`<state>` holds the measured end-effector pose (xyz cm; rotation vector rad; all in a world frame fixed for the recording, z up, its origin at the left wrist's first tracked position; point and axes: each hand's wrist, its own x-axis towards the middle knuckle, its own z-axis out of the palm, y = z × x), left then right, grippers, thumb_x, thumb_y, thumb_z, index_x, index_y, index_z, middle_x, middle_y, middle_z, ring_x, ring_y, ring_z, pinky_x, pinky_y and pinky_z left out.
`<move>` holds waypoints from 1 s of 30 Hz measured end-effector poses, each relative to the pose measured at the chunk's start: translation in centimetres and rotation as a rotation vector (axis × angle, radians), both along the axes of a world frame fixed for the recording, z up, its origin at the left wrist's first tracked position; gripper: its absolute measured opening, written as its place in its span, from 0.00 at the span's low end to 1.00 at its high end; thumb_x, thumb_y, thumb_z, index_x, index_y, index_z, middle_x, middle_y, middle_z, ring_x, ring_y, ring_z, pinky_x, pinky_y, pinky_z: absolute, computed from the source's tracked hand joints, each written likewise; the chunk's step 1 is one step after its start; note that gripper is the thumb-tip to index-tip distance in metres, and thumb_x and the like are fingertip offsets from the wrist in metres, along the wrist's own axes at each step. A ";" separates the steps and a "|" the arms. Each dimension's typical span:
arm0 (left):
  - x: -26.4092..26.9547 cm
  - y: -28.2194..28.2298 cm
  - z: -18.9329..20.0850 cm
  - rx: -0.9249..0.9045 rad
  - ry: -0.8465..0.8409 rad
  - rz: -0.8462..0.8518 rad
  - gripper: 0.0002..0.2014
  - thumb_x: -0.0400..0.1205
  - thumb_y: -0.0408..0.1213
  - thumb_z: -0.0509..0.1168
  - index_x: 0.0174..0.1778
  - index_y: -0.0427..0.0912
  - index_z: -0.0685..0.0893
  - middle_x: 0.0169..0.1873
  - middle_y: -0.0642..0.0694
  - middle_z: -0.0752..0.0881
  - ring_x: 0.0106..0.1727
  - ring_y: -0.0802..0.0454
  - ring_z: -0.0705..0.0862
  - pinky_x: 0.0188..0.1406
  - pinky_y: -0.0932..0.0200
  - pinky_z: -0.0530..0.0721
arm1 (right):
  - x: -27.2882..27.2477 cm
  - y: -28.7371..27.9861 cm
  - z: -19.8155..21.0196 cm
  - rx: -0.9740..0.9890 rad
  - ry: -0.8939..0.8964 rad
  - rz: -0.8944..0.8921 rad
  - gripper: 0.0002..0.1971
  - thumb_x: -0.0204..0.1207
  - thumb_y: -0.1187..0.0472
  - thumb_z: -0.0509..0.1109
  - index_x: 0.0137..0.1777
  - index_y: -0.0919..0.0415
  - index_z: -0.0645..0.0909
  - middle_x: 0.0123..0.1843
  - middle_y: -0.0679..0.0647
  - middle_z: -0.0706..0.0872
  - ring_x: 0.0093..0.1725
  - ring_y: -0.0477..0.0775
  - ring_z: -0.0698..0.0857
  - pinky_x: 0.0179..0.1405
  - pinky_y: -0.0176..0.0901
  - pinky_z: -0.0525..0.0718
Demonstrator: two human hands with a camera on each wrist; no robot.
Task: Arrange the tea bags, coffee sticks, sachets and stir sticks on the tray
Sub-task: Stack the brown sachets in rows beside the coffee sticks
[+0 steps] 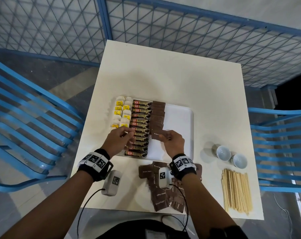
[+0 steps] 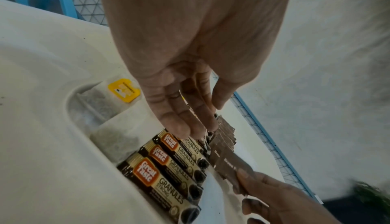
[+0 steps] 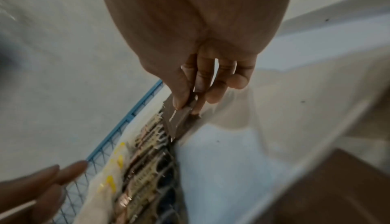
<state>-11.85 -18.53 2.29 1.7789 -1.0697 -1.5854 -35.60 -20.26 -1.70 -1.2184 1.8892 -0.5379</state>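
Nearest us, between our forearms, the loose pile of brown sugar sachets (image 1: 159,192) waits on the table (image 1: 172,80), kept close, we judge, so our right hand can feed from it. Off to the outer side of that hand lie the stir sticks (image 1: 236,188), untouched, with two white cups (image 1: 230,156) just beyond them.

Our right hand (image 1: 173,141) pinches one sachet (image 1: 157,134) between thumb and forefingers, held flat and level; the rest of the packet juts out past the fingertips (image 3: 178,101) toward the left. We judge it is held this way so it can be laid as the next tile in the overlapping sachet column (image 1: 157,114), which runs away from the fingertips across the tray (image 1: 184,118).

Our left hand (image 1: 118,139) hovers with fingers loosely extended and close together, holding nothing, its fingertips (image 2: 183,130) just above the coffee sticks (image 1: 139,128), probably to steady that row. Beyond and to the outside of those fingers sit the tea bags (image 1: 121,112), at the tray's left edge.
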 end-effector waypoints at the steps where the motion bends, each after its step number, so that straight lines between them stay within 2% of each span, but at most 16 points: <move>1: 0.0 0.1 0.0 -0.003 -0.008 -0.010 0.07 0.89 0.36 0.66 0.59 0.42 0.87 0.41 0.41 0.93 0.36 0.44 0.90 0.29 0.57 0.86 | 0.1 0.1 -0.2 0.007 0.023 0.016 0.08 0.75 0.55 0.79 0.43 0.55 0.83 0.37 0.45 0.84 0.41 0.49 0.82 0.41 0.34 0.74; 3: 0.1 0.2 -0.1 -0.003 -0.018 -0.025 0.06 0.89 0.35 0.65 0.58 0.42 0.87 0.40 0.42 0.93 0.38 0.41 0.91 0.31 0.56 0.87 | 0.3 0.2 -0.7 0.003 0.049 0.036 0.09 0.75 0.55 0.80 0.41 0.54 0.82 0.34 0.42 0.83 0.37 0.45 0.81 0.34 0.24 0.71; 5: 0.2 0.3 -0.1 0.001 -0.021 -0.032 0.06 0.89 0.35 0.65 0.57 0.42 0.87 0.40 0.43 0.93 0.41 0.38 0.92 0.32 0.55 0.87 | 0.5 0.2 -1.0 -0.012 0.049 0.033 0.08 0.75 0.56 0.80 0.41 0.55 0.84 0.33 0.41 0.83 0.36 0.43 0.81 0.35 0.19 0.72; 6: 0.2 0.4 -0.2 0.003 -0.023 -0.034 0.06 0.89 0.35 0.65 0.57 0.43 0.87 0.41 0.43 0.93 0.42 0.38 0.93 0.33 0.55 0.87 | 0.6 0.1 -1.1 -0.016 0.057 0.032 0.07 0.74 0.56 0.80 0.42 0.56 0.85 0.35 0.43 0.85 0.38 0.46 0.82 0.38 0.20 0.72; 8: 0.4 0.5 -0.2 0.005 -0.027 -0.034 0.06 0.89 0.35 0.65 0.57 0.44 0.87 0.41 0.44 0.94 0.42 0.39 0.93 0.35 0.53 0.87 | 0.8 0.0 -1.4 -0.011 0.068 0.023 0.08 0.73 0.54 0.81 0.43 0.56 0.86 0.38 0.47 0.87 0.42 0.53 0.85 0.45 0.35 0.77; 9: 0.4 0.5 -0.2 0.005 -0.029 -0.035 0.06 0.88 0.35 0.65 0.56 0.44 0.87 0.40 0.44 0.94 0.41 0.40 0.93 0.36 0.53 0.88 | 0.9 -0.1 -1.5 -0.008 0.065 0.012 0.08 0.72 0.54 0.81 0.43 0.56 0.87 0.39 0.48 0.88 0.43 0.54 0.85 0.45 0.38 0.77; 12: 0.6 0.6 -0.2 0.001 -0.031 -0.038 0.06 0.88 0.34 0.65 0.55 0.45 0.87 0.40 0.44 0.94 0.39 0.43 0.93 0.36 0.53 0.87 | 1.1 -0.2 -1.5 -0.002 0.067 -0.025 0.09 0.71 0.54 0.82 0.46 0.55 0.87 0.38 0.47 0.87 0.41 0.50 0.85 0.44 0.38 0.78; 15: 0.9 0.8 -0.2 0.003 -0.032 -0.032 0.06 0.88 0.33 0.65 0.55 0.46 0.87 0.39 0.45 0.94 0.37 0.48 0.91 0.35 0.53 0.87 | 1.2 -0.2 -1.6 -0.002 0.073 -0.055 0.12 0.70 0.52 0.83 0.47 0.55 0.86 0.39 0.48 0.88 0.40 0.48 0.85 0.46 0.40 0.83; 23: 1.2 0.7 -0.4 -0.001 -0.032 -0.034 0.06 0.88 0.32 0.65 0.53 0.45 0.87 0.38 0.46 0.93 0.34 0.49 0.90 0.31 0.54 0.87 | 1.8 -0.3 -1.3 0.009 0.077 -0.090 0.14 0.69 0.49 0.84 0.46 0.54 0.85 0.39 0.46 0.88 0.40 0.45 0.84 0.43 0.37 0.79; 27: 1.3 0.6 -0.6 0.001 -0.048 -0.050 0.06 0.88 0.32 0.65 0.53 0.46 0.87 0.38 0.46 0.93 0.34 0.49 0.90 0.33 0.53 0.88 | 1.9 -0.1 -1.0 0.005 0.073 -0.094 0.15 0.68 0.49 0.85 0.46 0.53 0.84 0.38 0.46 0.88 0.37 0.39 0.82 0.35 0.25 0.73; 30: 1.1 0.5 -0.6 -0.009 -0.068 -0.080 0.06 0.87 0.33 0.66 0.53 0.47 0.87 0.38 0.46 0.94 0.34 0.50 0.90 0.33 0.54 0.88 | 1.8 -0.1 -0.8 0.008 0.067 -0.107 0.17 0.67 0.47 0.85 0.48 0.53 0.83 0.38 0.47 0.88 0.38 0.42 0.83 0.33 0.22 0.69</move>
